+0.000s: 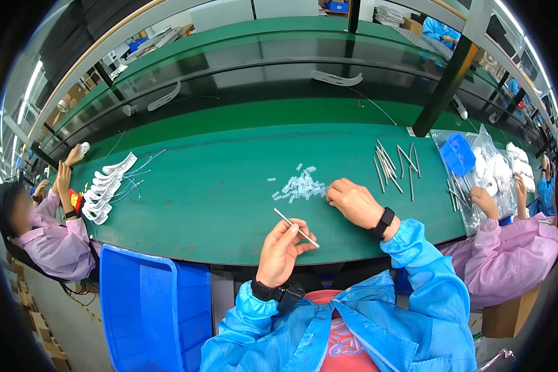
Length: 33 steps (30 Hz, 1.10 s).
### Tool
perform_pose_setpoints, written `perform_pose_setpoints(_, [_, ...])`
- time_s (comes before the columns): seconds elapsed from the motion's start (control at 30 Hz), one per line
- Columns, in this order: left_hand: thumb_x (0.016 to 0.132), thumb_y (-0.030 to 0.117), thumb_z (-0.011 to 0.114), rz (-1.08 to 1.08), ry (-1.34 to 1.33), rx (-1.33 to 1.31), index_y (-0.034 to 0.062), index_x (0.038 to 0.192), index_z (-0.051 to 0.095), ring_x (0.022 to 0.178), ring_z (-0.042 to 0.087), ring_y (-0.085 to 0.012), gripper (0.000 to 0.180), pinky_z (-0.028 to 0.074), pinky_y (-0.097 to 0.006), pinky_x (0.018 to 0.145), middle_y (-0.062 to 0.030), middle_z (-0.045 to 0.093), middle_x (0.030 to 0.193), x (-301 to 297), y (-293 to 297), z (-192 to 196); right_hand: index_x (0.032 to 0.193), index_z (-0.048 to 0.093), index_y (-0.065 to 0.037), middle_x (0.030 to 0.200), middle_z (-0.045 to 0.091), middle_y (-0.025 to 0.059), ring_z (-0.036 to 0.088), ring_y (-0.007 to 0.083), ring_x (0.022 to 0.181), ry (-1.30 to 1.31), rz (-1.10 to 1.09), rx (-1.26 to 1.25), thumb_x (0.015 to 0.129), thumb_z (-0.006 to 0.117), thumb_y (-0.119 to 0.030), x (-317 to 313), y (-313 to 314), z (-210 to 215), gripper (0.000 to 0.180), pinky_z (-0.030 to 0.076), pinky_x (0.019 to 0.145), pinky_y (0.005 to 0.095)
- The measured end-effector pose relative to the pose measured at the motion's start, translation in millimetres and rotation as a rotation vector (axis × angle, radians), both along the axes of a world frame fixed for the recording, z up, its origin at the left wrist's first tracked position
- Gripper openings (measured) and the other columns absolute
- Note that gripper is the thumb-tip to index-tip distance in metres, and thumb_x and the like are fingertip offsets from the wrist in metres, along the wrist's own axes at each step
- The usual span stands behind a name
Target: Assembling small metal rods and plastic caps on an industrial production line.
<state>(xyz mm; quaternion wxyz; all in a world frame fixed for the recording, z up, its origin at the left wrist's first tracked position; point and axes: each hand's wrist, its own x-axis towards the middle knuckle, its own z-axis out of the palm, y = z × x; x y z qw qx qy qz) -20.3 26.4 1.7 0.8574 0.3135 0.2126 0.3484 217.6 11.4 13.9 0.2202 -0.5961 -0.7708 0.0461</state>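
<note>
A thin silvery metal rod (283, 216) is pinched between the thumb and fingers of my left hand (280, 251), held at a slant above the front of the green table. My right hand (356, 203) is at the right edge of a pile of short clear plastic tube pieces (299, 186). Its fingers are bent down and drawn together; the fingertips are partly hidden, so whatever they hold does not show. Several more metal rods (387, 166) lie loosely together on the tabletop, beyond and to the right of my right hand.
White curved parts with wires (102, 189) lie in a row at left. A blue bin (192, 304) stands below the table's front edge. Co-workers in pink sit left and right. At right are a small blue tray (457, 154) and plastic bags. A post (446, 87) rises behind.
</note>
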Motion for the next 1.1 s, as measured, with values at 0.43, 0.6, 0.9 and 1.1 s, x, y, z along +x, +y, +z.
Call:
perform_pose_setpoints(0.43, [0.103, 0.017, 0.045, -0.314, 0.249, 0.298, -0.0014, 0.119, 0.057, 0.059, 0.036, -0.0046, 0.027, 0.029, -0.020, 0.051, 0.0027, 0.044, 0.069, 16.8, -20.2, 24.3, 0.093, 0.070, 0.001, 0.090, 0.068, 0.0107, 0.066, 0.0184, 0.080, 0.800, -0.067, -0.047, 0.081, 0.073, -0.001, -0.5, -75.9, 28.8, 0.013, 0.053, 0.070, 0.0282])
perform_pose_setpoints(0.6, [0.101, 0.017, 0.050, -0.348, 0.335, 0.401, -0.0012, 0.117, 0.059, 0.061, 0.038, -0.0031, 0.026, 0.029, -0.019, 0.050, 0.0036, 0.046, 0.071, 25.0, -24.4, 27.5, 0.092, 0.071, -0.001, 0.088, 0.069, 0.0091, 0.066, 0.0192, 0.078, 0.824, -0.037, 0.004, 0.080, 0.074, -0.004, 2.8, -88.0, 29.6, 0.014, 0.051, 0.068, 0.0281])
perform_pose_setpoints(0.9, [0.099, 0.017, 0.055, -0.320, 0.545, 0.587, -0.0034, 0.114, 0.064, 0.063, 0.042, -0.0034, 0.027, 0.033, -0.020, 0.053, 0.0042, 0.050, 0.070, 21.2, -24.5, 29.2, 0.091, 0.070, -0.002, 0.087, 0.069, 0.0096, 0.066, 0.0236, 0.078, 0.646, 0.087, 0.066, 0.077, 0.075, -0.005, 4.1, -90.7, 32.9, 0.015, 0.052, 0.066, 0.0311])
perform_pose_setpoints(1.1, [0.096, 0.015, 0.057, -0.404, 0.552, 0.545, -0.0035, 0.114, 0.065, 0.067, 0.046, -0.0046, 0.027, 0.040, -0.023, 0.058, 0.0027, 0.056, 0.073, 14.9, -17.0, 27.4, 0.092, 0.068, -0.002, 0.087, 0.068, 0.0096, 0.066, 0.0252, 0.077, 0.555, 0.252, 0.099, 0.077, 0.074, -0.006, 1.2, -81.9, 34.3, 0.017, 0.053, 0.065, 0.0328])
